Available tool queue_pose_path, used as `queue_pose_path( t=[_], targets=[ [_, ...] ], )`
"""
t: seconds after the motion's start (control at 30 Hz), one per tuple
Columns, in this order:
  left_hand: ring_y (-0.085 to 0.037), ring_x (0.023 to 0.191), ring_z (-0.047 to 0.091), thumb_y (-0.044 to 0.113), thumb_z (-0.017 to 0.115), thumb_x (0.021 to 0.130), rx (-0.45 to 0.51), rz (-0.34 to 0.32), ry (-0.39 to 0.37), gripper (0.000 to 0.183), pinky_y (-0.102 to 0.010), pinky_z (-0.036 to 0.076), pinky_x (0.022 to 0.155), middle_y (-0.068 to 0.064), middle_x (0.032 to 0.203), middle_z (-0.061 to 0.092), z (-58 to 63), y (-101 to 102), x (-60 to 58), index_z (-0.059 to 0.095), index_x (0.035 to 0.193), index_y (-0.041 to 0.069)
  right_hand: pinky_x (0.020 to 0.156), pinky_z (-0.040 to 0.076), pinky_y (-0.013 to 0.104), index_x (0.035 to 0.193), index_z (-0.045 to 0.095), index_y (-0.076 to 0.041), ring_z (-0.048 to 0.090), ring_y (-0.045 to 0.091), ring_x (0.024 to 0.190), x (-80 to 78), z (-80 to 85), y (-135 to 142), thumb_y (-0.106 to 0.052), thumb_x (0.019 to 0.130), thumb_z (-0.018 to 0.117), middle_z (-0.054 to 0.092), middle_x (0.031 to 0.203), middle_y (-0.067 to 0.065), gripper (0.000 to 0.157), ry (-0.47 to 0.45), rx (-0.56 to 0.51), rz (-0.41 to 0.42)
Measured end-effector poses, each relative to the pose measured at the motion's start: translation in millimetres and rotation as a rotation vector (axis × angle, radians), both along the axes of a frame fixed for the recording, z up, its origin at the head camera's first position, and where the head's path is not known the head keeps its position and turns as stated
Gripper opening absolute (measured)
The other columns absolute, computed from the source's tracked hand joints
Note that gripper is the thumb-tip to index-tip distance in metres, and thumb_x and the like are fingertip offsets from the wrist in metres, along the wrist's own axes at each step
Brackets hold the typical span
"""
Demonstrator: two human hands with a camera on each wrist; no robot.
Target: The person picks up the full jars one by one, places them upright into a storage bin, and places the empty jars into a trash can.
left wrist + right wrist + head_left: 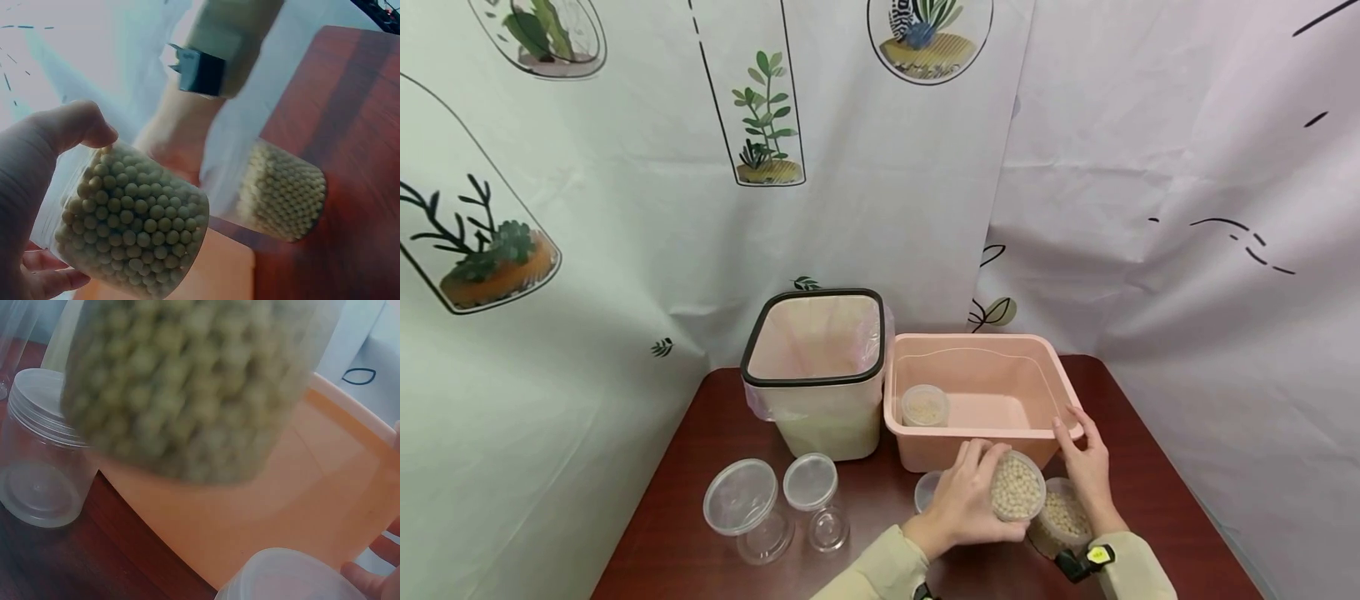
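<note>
A patterned cloth (pixel 887 217) hung behind everything; before it stood the dark red desk (pixel 1138 467), which carried a pink tub (pixel 970 340) and, close at its left, a pale waste bin (pixel 831 437) with a black rim; the right hand (pixel 1088 467) held the front right corner of the tub, its grip closed upon the rim; the left hand (pixel 966 500) had its grip closed around a tilted clear jar (pixel 1017 487), in the air in front of the tub; a second filled jar (pixel 1063 510) stood on the desk beside the right wrist; two lidded jars (pixel 741 500) stood in front of the bin; another jar (pixel 927 490) was partly hidden behind the left hand; a small jar (pixel 925 407) stood inside the tub, at the front left; smallest were the pale round grains (pixel 134 219) in the held jar.
</note>
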State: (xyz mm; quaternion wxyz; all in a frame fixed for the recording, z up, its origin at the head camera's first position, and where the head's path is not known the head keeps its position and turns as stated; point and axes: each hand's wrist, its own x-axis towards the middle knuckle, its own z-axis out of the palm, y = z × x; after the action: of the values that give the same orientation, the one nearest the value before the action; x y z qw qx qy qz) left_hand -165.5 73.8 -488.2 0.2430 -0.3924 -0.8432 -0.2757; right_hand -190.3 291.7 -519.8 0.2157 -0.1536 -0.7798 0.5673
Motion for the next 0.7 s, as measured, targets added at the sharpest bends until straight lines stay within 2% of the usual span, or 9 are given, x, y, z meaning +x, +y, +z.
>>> queue_pose_path(
  t=[0.23,0.37,0.5,0.7],
  targets=[
    [-0.009,0.098,0.045,0.053,0.080,0.050,0.057,-0.034,-0.013,0.089,-0.014,0.047,0.063,0.001,0.109,0.044,24.8,-1.4,3.4,0.047,0.124,0.014,0.066,0.049,0.016,0.137,0.043,-0.010,0.040,0.038,0.121,0.1,2.2,-0.7,-0.034,0.092,0.058,0.032,0.145,0.014,0.054,0.009,-0.024,0.009],
    [-0.010,0.100,0.046,0.049,0.081,0.051,0.091,-0.068,-0.021,0.089,-0.017,0.049,0.070,-0.002,0.112,0.045,35.8,-2.5,1.9,0.047,0.124,0.011,0.061,0.044,0.009,0.138,0.043,-0.013,0.043,0.026,0.116,0.8,2.3,-0.9,-0.036,0.092,0.058,0.034,0.145,0.009,0.053,-0.023,-0.015,-0.005],
    [-0.012,0.101,0.047,0.048,0.081,0.052,0.135,-0.080,0.030,0.090,-0.019,0.048,0.076,-0.004,0.113,0.045,44.8,-4.0,-4.2,0.047,0.124,0.007,0.061,0.043,0.009,0.138,0.043,-0.014,0.042,0.018,0.111,1.3,2.6,-0.9,-0.037,0.091,0.057,0.034,0.145,0.006,0.054,-0.034,-0.016,-0.005],
    [-0.013,0.104,0.046,0.047,0.080,0.053,0.202,-0.070,0.141,0.091,-0.019,0.043,0.085,-0.006,0.115,0.045,51.7,-5.9,-18.5,0.046,0.125,0.004,0.064,0.045,0.008,0.139,0.041,-0.014,0.040,0.027,0.121,1.1,3.3,0.0,-0.038,0.092,0.056,0.032,0.146,0.007,0.056,-0.032,-0.050,0.021]
  ],
)
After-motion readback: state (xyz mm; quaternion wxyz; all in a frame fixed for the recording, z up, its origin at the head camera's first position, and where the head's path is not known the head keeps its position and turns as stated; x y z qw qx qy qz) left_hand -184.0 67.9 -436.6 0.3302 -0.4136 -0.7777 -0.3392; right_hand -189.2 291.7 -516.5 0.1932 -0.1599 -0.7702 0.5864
